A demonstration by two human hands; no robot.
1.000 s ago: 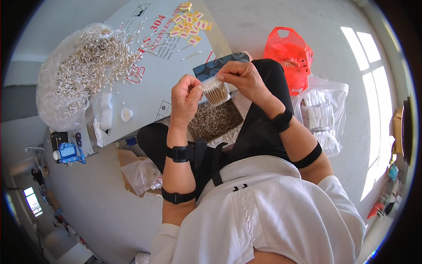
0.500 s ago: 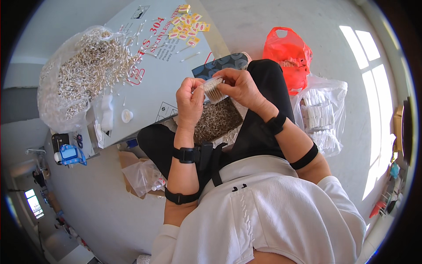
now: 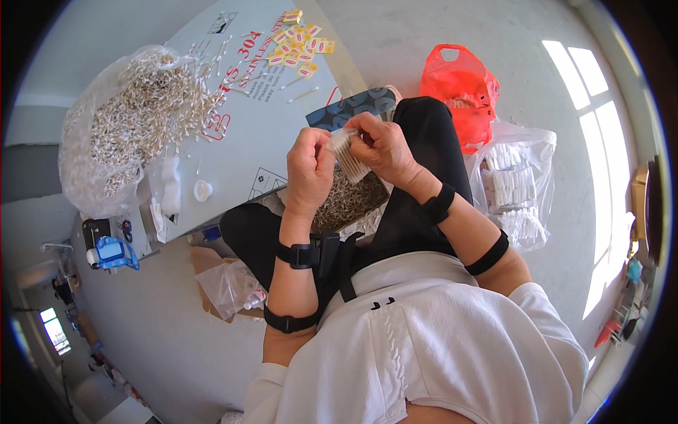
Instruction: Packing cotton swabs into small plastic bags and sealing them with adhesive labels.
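A small clear bag of cotton swabs (image 3: 351, 162) hangs between my hands, its sticks lined up side by side. My left hand (image 3: 309, 166) pinches the bag's upper left corner. At the other top corner, the fingers and thumb of my right hand (image 3: 387, 150) are closed on it. Just below, between my thighs, a container holds many loose cotton swabs (image 3: 347, 203), partly covered by the bag and my left hand. A dark patterned cloth (image 3: 353, 106) lies behind my hands at the table edge.
On the table (image 3: 233, 166), a large clear sack (image 3: 138, 120) spills loose swabs, near yellow-and-white cards (image 3: 300, 51) and a small white round container (image 3: 203, 190). A red plastic bag (image 3: 459, 92) and a clear bag of packed swabs (image 3: 510, 185) stand at right. A cardboard box (image 3: 205, 265) sits lower left.
The bag of swabs has tipped so that its sticks slant down to the right and show more. Both hands stay closed on its top and have shifted only slightly.
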